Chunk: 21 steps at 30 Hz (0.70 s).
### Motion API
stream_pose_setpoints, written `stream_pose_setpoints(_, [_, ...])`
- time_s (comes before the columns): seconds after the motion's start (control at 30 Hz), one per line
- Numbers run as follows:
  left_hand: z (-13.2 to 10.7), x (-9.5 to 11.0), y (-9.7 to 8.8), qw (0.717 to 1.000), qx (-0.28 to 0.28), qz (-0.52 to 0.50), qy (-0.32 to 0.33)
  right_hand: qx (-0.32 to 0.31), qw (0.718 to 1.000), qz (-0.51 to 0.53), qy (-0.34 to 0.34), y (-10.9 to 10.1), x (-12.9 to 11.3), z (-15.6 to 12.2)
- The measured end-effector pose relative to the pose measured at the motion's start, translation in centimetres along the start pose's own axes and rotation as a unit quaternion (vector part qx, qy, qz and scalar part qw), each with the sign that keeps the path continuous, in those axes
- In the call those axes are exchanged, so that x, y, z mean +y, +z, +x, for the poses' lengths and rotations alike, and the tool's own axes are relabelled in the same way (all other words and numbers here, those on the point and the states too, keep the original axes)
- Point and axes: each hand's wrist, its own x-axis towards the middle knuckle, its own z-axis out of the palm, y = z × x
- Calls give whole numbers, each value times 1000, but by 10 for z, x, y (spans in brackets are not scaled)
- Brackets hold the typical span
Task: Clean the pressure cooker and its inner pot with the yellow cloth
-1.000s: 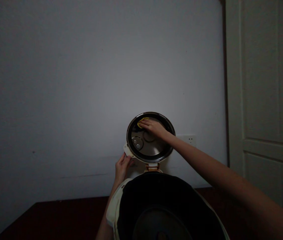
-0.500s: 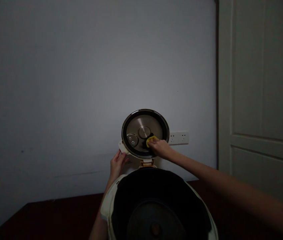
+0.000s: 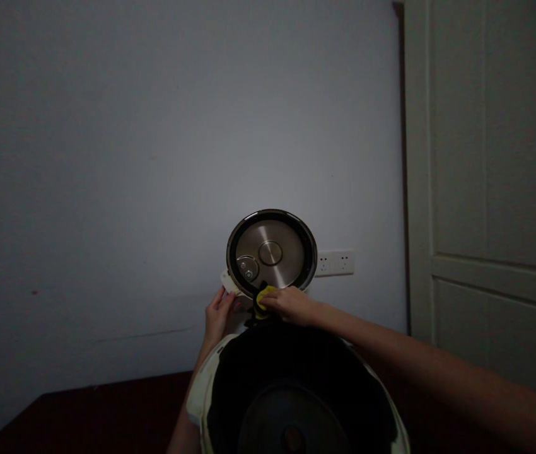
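A white rice cooker (image 3: 202,391) stands open in front of me, its dark inner pot (image 3: 296,391) showing. The raised lid (image 3: 272,253) has a shiny metal inner plate with a dark rim. My right hand (image 3: 289,304) presses a small yellow sponge (image 3: 263,295) against the lid's bottom edge, fingers closed on it. My left hand (image 3: 218,314) grips the white lid edge at the lower left, fingers curled around it.
The cooker sits on a dark wooden table (image 3: 93,416). A plain white wall (image 3: 107,157) is behind, with a white socket strip (image 3: 335,262) right of the lid. A white panelled door (image 3: 495,189) fills the right side. The room is dim.
My right hand has wiped the sponge down from the top of the lid's inner plate, past its middle, to the bottom edge. The left hand has stayed on the lid edge.
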Motion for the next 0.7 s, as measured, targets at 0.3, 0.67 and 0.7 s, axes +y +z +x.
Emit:
stream_pose_setpoints(0.3, [2,-1,-3,1000,1,0,-8,-37,999,-32,6,-10,15,-15])
stream_pose_setpoints(0.67, [4,-2,-4,1000,0,8,1,-2,998,57,19,-4,8,-15])
stream_pose_setpoints(0.7, [4,-2,-3,1000,5,6,-5,-14,998,62,15,-7,13,-22])
